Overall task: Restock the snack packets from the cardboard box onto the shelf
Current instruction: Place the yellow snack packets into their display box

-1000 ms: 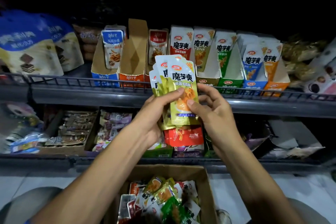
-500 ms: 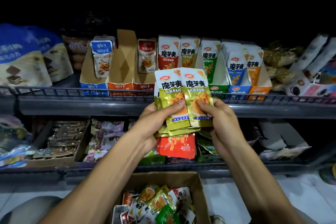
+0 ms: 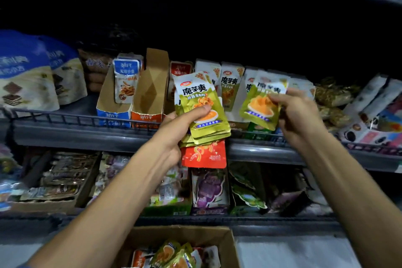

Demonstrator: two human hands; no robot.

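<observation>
My left hand (image 3: 174, 130) grips a stack of green and white snack packets (image 3: 200, 102), with a red packet (image 3: 204, 154) at the bottom of the stack, held in front of the upper shelf rail (image 3: 76, 119). My right hand (image 3: 298, 117) pinches a single green packet (image 3: 261, 106) and holds it over the display trays on the right part of the shelf. The cardboard box (image 3: 228, 243) sits at the bottom centre, holding several mixed packets (image 3: 174, 254).
Open cardboard display trays stand along the upper shelf; an orange one (image 3: 150, 93) has no packets, a blue one (image 3: 113, 102) holds some. Large blue bags (image 3: 24, 72) lie at far left. The lower shelf (image 3: 195, 220) carries assorted snacks. Mixed bags (image 3: 369, 115) pile at far right.
My right hand has pulled one green packet off the stack and carried it right toward the shelf trays. My left hand keeps the rest. The view has tilted upward.
</observation>
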